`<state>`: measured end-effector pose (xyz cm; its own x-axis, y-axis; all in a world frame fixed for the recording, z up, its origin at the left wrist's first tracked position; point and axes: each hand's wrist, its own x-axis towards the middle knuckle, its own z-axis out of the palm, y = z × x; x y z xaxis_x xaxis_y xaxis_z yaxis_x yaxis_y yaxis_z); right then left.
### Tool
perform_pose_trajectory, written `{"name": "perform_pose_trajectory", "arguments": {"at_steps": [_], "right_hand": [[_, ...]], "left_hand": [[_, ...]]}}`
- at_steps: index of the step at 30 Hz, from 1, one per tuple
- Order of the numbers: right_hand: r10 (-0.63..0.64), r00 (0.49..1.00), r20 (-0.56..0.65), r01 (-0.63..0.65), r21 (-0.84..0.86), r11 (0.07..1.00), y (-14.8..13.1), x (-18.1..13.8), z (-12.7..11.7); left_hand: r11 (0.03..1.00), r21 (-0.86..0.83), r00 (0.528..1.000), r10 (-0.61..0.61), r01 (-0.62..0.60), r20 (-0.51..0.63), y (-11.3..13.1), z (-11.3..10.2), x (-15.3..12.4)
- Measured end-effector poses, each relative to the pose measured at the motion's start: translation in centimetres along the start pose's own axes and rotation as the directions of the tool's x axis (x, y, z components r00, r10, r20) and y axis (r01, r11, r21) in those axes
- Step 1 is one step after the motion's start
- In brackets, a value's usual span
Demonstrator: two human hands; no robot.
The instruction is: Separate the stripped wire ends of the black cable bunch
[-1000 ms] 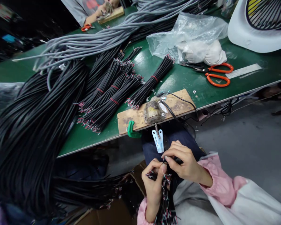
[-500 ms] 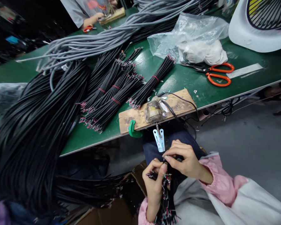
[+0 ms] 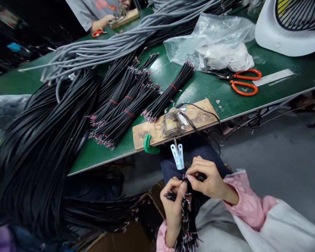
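Observation:
My left hand (image 3: 173, 203) is closed round a bunch of short black cables (image 3: 187, 224) with stripped red, white and green wire ends, held upright in my lap. Just to its right, my right hand (image 3: 207, 180) pinches the tip of one cable at the top of that bunch. Both hands sit below the table's front edge, right under a pale blue clip (image 3: 177, 156) that hangs from a small device (image 3: 172, 125) fixed on a wooden board (image 3: 196, 117). A green clamp (image 3: 148, 146) holds the board to the edge of the green table (image 3: 99, 155).
Tied bundles of black cables (image 3: 126, 105) lie on the table beside a big heap of long black cables (image 3: 42, 147) and grey cables (image 3: 115, 45). Orange scissors (image 3: 243, 82), a plastic bag (image 3: 215, 38) and a white fan (image 3: 291, 28) stand right. Another person's hand (image 3: 107, 19) works at the far end.
My hands have hardly moved; the right fingers have shifted slightly on the cable tip. The view has drifted a little.

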<state>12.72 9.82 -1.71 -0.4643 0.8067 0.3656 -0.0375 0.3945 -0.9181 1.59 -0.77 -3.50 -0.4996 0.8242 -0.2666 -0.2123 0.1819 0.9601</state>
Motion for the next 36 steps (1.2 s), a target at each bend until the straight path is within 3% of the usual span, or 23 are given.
{"name": "perform_pose_trajectory", "arguments": {"at_steps": [5,10,15,17,19,21,22,23,25,28,30,33,36], "right_hand": [[0.085,0.996,0.015,-0.086,0.088,0.992,0.5,-0.5,0.1],[0.168,0.981,0.099,-0.187,0.233,0.954,1.0,-0.8,0.2],[0.200,0.973,0.115,-0.227,0.324,0.918,1.3,-0.7,0.3],[0.250,0.947,0.201,-0.318,0.486,0.814,1.6,-0.8,0.5],[0.289,0.888,0.359,-0.460,0.653,0.603,1.8,-0.9,0.7],[0.285,0.819,0.497,-0.573,0.709,0.411,1.9,-0.7,0.8],[0.284,0.796,0.534,-0.605,0.702,0.375,1.8,-0.5,0.8],[0.296,0.789,0.539,-0.615,0.688,0.386,1.7,-0.1,0.7],[0.357,0.806,0.472,-0.592,0.625,0.510,1.2,1.2,0.4],[0.405,0.894,0.192,-0.446,0.458,0.769,0.4,3.4,-0.1],[0.372,0.924,0.091,-0.381,0.329,0.864,0.0,4.8,-0.2],[0.392,0.907,0.157,-0.422,0.357,0.834,0.0,5.9,0.4],[0.412,0.867,0.280,-0.496,0.567,0.658,0.4,6.2,1.4]], "left_hand": [[0.991,-0.122,0.997,-0.051,0.057,0.050,0.0,0.1,0.1],[0.999,0.029,0.999,-0.030,0.029,0.031,0.1,0.0,0.1],[0.997,0.031,0.995,-0.074,0.072,0.069,0.5,0.0,0.5],[0.998,0.025,0.991,-0.057,0.054,0.123,0.8,-0.2,0.9],[1.000,0.022,0.981,-0.004,-0.001,0.195,1.3,-0.4,1.4],[0.998,0.012,0.965,0.061,-0.066,0.256,1.9,-0.7,2.0],[0.996,0.006,0.960,0.084,-0.089,0.268,2.3,-0.8,2.2],[0.995,0.001,0.957,0.096,-0.100,0.274,2.6,-0.9,2.3],[0.994,-0.008,0.959,0.108,-0.109,0.263,3.3,-0.9,2.5],[0.990,-0.034,0.964,0.138,-0.134,0.225,4.3,-1.0,2.6],[0.984,-0.047,0.965,0.179,-0.173,0.193,4.9,-1.0,2.7],[0.974,-0.024,0.963,0.225,-0.224,0.149,5.7,-0.9,3.0],[0.970,0.051,0.965,0.230,-0.238,0.123,6.3,-0.6,3.5]]}}
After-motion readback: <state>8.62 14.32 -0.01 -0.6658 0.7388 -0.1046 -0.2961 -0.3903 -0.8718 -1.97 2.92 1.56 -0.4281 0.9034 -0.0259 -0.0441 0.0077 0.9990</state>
